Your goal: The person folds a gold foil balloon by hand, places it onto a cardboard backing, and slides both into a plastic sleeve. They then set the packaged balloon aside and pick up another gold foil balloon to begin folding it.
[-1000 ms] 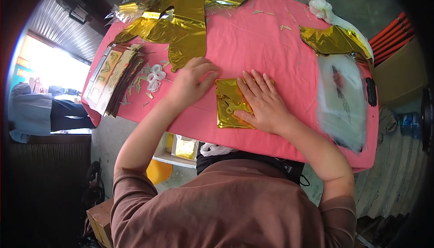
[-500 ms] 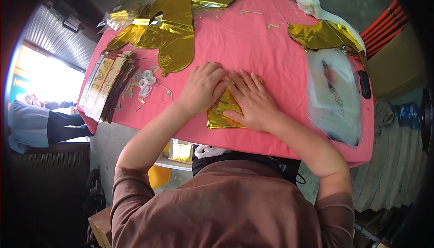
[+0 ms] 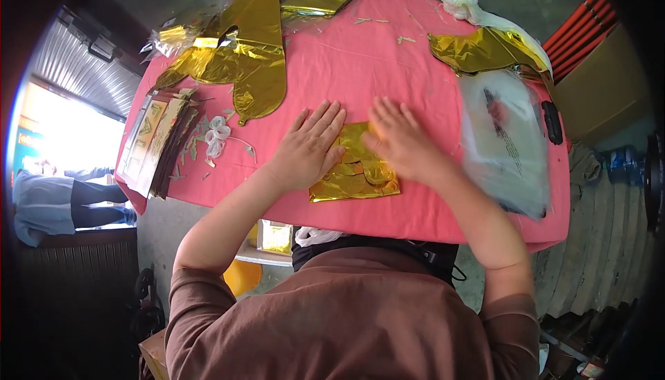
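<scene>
A folded gold foil balloon (image 3: 357, 175) lies flat on the pink tablecloth (image 3: 374, 217) in front of me, its surface creased. My left hand (image 3: 308, 146) rests along its left side, fingers stretched out and thumb over the foil edge. At the right side is my right hand (image 3: 405, 141), fingers extended and somewhat blurred, its thumb side over the foil. Farther back on the left, larger gold foil balloons (image 3: 260, 54) are spread out unfolded.
Left are a stack of printed cards (image 3: 156, 141), a white string bundle (image 3: 217, 136) and paper scraps. Right are clear plastic bags (image 3: 506, 144), a black-handled object (image 3: 552, 122) and another gold foil balloon (image 3: 485, 51). A person (image 3: 52, 200) is beyond the doorway.
My hands have moved apart, uncovering more of the folded foil. My left hand has flattened out from its bent-finger pose, and my right hand has shifted right.
</scene>
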`<act>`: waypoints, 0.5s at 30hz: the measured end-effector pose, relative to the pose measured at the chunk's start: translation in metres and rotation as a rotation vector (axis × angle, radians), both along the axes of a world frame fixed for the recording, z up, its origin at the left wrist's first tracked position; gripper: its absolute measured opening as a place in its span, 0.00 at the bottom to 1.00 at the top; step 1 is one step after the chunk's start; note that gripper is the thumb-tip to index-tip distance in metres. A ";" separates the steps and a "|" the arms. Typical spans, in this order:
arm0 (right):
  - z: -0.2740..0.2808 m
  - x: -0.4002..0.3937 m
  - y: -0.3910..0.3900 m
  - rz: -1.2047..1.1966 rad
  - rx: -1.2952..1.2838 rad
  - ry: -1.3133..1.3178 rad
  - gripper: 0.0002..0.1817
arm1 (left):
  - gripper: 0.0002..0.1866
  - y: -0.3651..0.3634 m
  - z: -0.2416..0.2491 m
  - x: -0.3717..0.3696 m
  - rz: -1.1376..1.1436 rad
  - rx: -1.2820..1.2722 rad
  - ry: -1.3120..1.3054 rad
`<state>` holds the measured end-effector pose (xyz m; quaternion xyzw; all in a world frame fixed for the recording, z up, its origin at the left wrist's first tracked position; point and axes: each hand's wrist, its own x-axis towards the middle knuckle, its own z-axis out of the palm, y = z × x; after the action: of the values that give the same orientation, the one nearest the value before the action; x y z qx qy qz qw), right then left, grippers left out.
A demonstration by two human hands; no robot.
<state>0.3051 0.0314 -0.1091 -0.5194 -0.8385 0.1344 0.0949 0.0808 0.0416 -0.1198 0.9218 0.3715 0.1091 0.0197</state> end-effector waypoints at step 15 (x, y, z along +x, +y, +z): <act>-0.014 0.034 0.029 0.128 0.382 0.406 0.00 | 0.31 -0.001 0.004 0.001 0.011 -0.033 0.002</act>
<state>0.3390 0.0606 -0.1235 -0.4007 -0.8434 0.0811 0.3485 0.0818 0.0402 -0.1161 0.9194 0.3782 0.1023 0.0340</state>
